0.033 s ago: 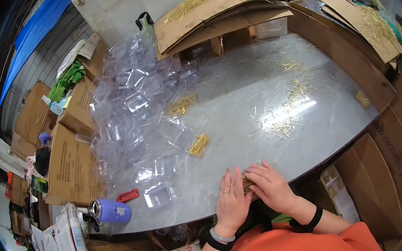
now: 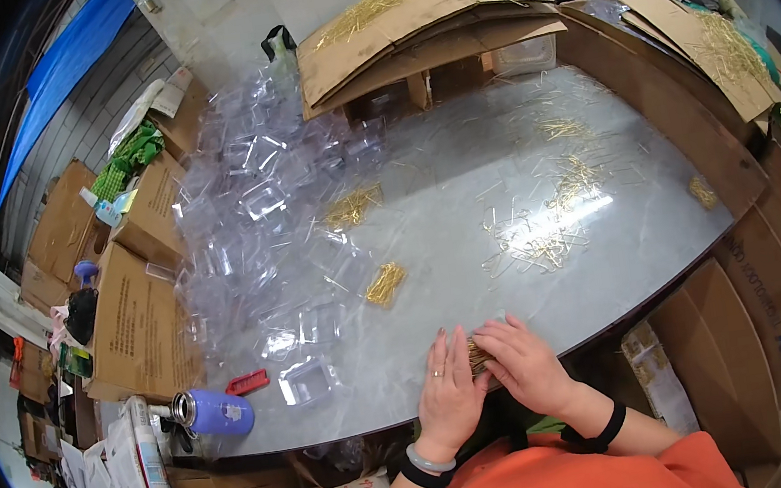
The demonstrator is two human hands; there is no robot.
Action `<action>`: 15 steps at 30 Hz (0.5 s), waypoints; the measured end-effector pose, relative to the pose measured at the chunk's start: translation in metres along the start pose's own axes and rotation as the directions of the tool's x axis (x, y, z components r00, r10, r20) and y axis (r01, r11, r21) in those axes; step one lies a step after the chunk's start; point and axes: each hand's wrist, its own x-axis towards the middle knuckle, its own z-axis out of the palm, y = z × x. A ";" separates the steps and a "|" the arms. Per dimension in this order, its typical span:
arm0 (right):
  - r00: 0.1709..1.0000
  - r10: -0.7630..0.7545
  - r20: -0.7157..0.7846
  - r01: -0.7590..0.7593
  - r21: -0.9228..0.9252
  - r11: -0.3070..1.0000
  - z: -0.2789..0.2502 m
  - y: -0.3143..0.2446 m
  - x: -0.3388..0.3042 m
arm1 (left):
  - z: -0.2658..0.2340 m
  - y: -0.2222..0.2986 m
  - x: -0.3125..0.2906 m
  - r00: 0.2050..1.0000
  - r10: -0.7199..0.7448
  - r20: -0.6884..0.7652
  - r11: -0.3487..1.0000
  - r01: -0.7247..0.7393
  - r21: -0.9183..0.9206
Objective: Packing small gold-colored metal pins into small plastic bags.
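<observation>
Close to the near table edge, my left hand (image 2: 450, 388) and my right hand (image 2: 525, 364) press in from both sides on a bundle of thin gold-coloured wire pieces (image 2: 477, 358). The fingers of both hands lie close together, and most of the bundle is hidden by them. Beyond my hands to the right, loose gold wire pieces (image 2: 541, 237) with bent ends are scattered on the table. A compact gold pile (image 2: 385, 285) sits to the left, with a looser gold pile (image 2: 354, 206) farther off.
Many clear plastic boxes (image 2: 254, 202) heap over the table's left side; one clear box (image 2: 309, 381) lies nearer. A red tool (image 2: 248, 382) and a purple bottle (image 2: 220, 411) are at the near left. Cardboard (image 2: 423, 30) covers the back; a cardboard wall (image 2: 677, 111) lines the right.
</observation>
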 end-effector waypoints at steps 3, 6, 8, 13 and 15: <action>0.998 0.055 -0.015 -0.054 0.063 0.997 -0.005 0.001 0.002 | 0.002 -0.005 -0.003 0.999 0.022 0.037 1.000 -0.022 0.006; 0.979 0.174 -0.104 -0.180 -0.052 0.982 -0.016 0.016 0.007 | 0.000 0.001 0.000 0.995 0.035 0.095 0.992 -0.046 0.116; 0.974 0.171 -0.150 -0.213 -0.347 0.913 -0.023 0.042 0.019 | 0.001 0.000 -0.001 0.996 0.018 0.082 0.992 -0.029 0.123; 0.968 0.251 -0.023 -0.232 -0.472 0.851 -0.033 0.053 0.014 | -0.005 0.003 0.003 0.996 0.007 0.090 0.991 -0.019 0.136; 0.974 0.221 0.044 -0.176 -0.463 0.869 -0.029 0.040 0.004 | -0.010 -0.001 0.000 0.994 -0.041 0.101 0.987 0.025 0.157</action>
